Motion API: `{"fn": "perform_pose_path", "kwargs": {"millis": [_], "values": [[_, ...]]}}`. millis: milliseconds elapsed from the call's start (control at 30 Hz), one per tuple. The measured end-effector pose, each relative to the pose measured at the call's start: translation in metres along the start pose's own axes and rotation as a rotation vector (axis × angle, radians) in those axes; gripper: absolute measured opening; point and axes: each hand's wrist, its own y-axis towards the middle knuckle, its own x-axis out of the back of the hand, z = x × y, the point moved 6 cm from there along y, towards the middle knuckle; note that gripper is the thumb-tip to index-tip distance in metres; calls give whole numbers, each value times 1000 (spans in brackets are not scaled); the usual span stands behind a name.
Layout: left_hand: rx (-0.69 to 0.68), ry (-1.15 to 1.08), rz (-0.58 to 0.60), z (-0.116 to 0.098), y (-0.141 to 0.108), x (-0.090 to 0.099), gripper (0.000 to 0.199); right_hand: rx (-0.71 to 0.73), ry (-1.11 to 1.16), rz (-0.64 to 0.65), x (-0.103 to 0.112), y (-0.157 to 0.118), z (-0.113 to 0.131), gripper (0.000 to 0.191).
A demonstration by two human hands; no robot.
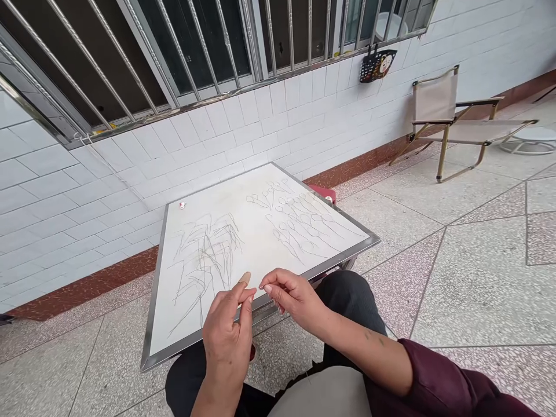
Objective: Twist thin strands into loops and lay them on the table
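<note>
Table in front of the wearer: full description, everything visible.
The table has a flat, pale four-sided top with a grey, metal-looking rim. It stands by the tiled wall. Bent thin strands lie at left, looped ones at right, a small red-and-white item near the far left corner. Both hands are at the near edge; contact unclear. Its underside is mostly hidden.

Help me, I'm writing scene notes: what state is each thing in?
Left hand: fingertips pinched
Right hand: fingertips pinched
Left strands: bent, overlapping
Right strands: looped at ends
Table: upright
Chair: unfolded, unoccupied
Patterned bag: hanging
Window: barred, open or shut unclear
</note>
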Motion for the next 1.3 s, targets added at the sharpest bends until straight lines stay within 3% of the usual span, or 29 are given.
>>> {"fn": "perform_pose_path", "kwargs": {"millis": [100, 267, 467, 833, 1300], "values": [[76, 34, -44, 4, 0, 4, 40, -7, 33, 53, -2, 0, -3, 20], [141, 32, -62, 4, -3, 8, 37, -5, 24, 37, -5, -2, 0, 18], [61, 20, -62, 2, -6, 6, 36, 14, -37, 3, -5, -3, 6, 18], [-33, 0, 55, -2, -5, 3, 45, 18, -10, 20, -6, -6, 11, 14], [-12, 5, 162, 0, -5, -8, 44, 61, -188, 0, 1, -3, 0, 10]]}}
